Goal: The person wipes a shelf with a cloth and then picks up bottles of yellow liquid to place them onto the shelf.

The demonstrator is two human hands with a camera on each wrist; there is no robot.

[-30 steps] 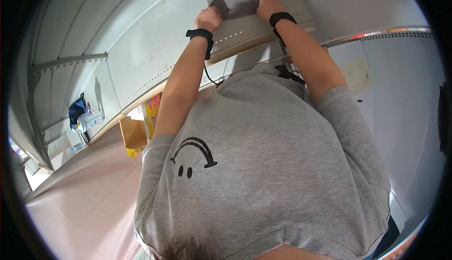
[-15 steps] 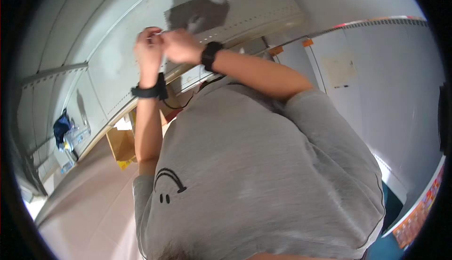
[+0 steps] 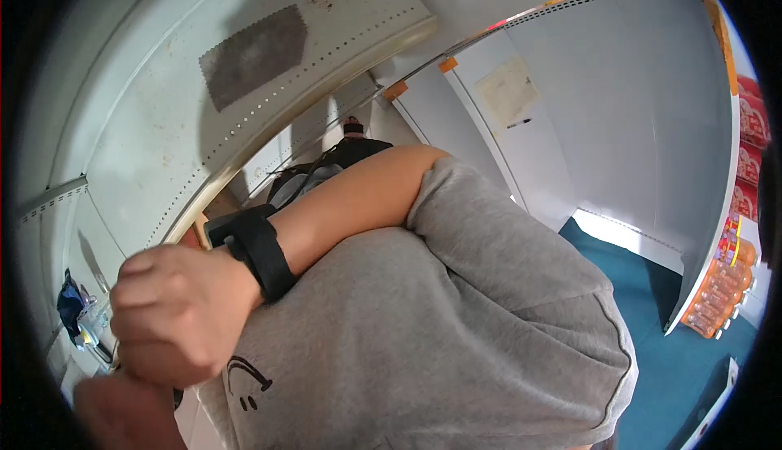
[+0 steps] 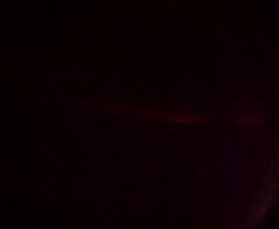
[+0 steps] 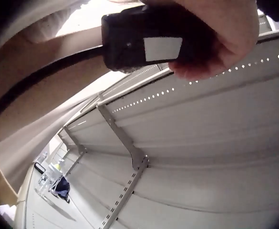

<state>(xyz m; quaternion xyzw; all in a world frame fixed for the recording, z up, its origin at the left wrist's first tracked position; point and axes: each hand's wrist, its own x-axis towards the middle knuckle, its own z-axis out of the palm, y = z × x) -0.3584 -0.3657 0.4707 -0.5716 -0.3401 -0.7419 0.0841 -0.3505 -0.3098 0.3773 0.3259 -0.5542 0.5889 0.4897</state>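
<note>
My right hand (image 3: 179,307), a black band on its wrist, is at the lower left of the head view with its fingers curled. In the right wrist view, curled fingers (image 5: 196,71) lie against a black wrist device (image 5: 125,40) with a white label, worn on the left forearm (image 5: 58,67). The left wrist view is almost wholly dark. Below the right hand, a blurred part of the left arm (image 3: 122,417) shows; I cannot tell how the left fingers stand. A dark grey cloth (image 3: 257,59) with zigzag edges lies flat on the pale metal shelf (image 3: 163,132).
Brown stains mark the shelf beyond the cloth. Dark blue fabric (image 3: 69,303) and clear plastic items lie at the left. A metal upright (image 5: 125,200) with a bracket stands behind the shelf. Orange drink bottles (image 3: 721,295) and red packs (image 3: 751,120) are at the far right.
Both hands have left the cloth, met above the shelf and come down close to the body at the lower left. The cloth stays flat on the shelf. The head view has turned rightward.
</note>
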